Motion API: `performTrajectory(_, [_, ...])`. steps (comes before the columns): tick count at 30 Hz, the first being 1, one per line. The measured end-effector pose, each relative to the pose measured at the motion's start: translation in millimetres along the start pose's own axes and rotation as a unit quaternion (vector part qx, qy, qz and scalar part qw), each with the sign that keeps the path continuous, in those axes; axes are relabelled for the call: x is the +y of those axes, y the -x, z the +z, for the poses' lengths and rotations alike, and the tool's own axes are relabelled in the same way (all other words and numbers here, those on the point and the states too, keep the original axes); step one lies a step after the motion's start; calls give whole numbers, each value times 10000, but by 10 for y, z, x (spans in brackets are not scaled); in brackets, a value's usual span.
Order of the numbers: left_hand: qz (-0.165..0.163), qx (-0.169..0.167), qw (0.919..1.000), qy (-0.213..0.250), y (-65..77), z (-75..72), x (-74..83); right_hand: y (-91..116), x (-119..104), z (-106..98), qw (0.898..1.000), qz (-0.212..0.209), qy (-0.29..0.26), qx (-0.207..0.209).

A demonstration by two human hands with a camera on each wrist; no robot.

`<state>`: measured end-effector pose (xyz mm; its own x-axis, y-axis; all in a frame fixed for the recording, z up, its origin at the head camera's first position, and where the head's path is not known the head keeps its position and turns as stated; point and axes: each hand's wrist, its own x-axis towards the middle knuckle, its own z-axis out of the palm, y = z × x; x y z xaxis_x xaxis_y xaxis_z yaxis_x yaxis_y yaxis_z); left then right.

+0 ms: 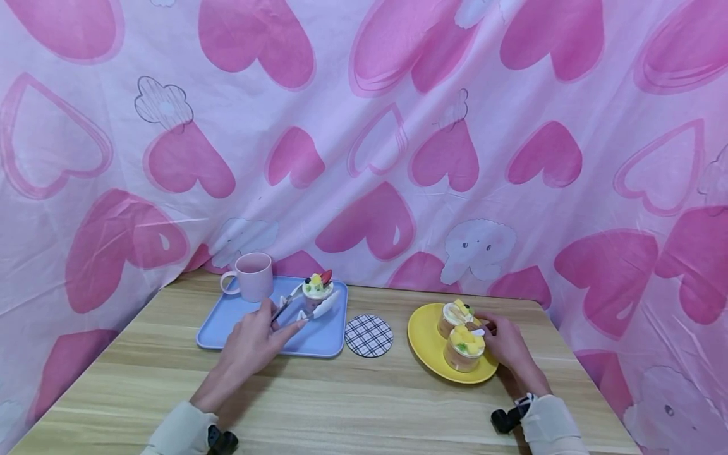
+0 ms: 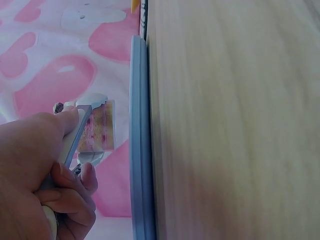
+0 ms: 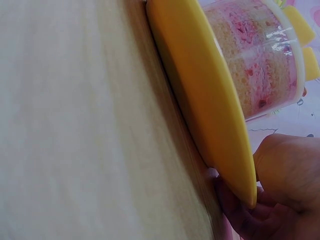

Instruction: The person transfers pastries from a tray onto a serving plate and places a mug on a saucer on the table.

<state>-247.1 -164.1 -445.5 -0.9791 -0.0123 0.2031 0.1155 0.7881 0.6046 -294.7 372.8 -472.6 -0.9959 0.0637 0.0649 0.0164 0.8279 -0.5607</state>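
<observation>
My left hand (image 1: pixel 253 341) grips a pair of tongs (image 2: pixel 75 137). The tongs' pale tips stand on both sides of a small clear cake cup (image 1: pixel 316 298) topped with cream, a strawberry and fruit. Layers of sponge and pink filling show through its wall in the left wrist view. The cup is over the blue tray (image 1: pixel 212 333). On the right, my right hand (image 1: pixel 506 344) holds the rim of a yellow plate (image 3: pixel 205 85), thumb above and fingers beneath. Two cake cups with yellow fruit cubes stand on it, a nearer one (image 1: pixel 463 354) and a farther one (image 1: pixel 446 325).
A pink mug (image 1: pixel 254 278) stands at the tray's back left. Between tray and plate lies a round checked coaster (image 1: pixel 368 335). The wooden table (image 1: pixel 352 404) ends at the back against a pink curtain (image 1: pixel 364 208) with hearts.
</observation>
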Motion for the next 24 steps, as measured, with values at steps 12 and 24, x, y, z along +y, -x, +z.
performTrajectory(12, [93,-117,9997,202,25,80,142,-4,8,8,9999,-114,28,66])
performTrajectory(24, [169,-149,9995,211,18,120,234,14,-12,-9,10000,-4,-29,-17])
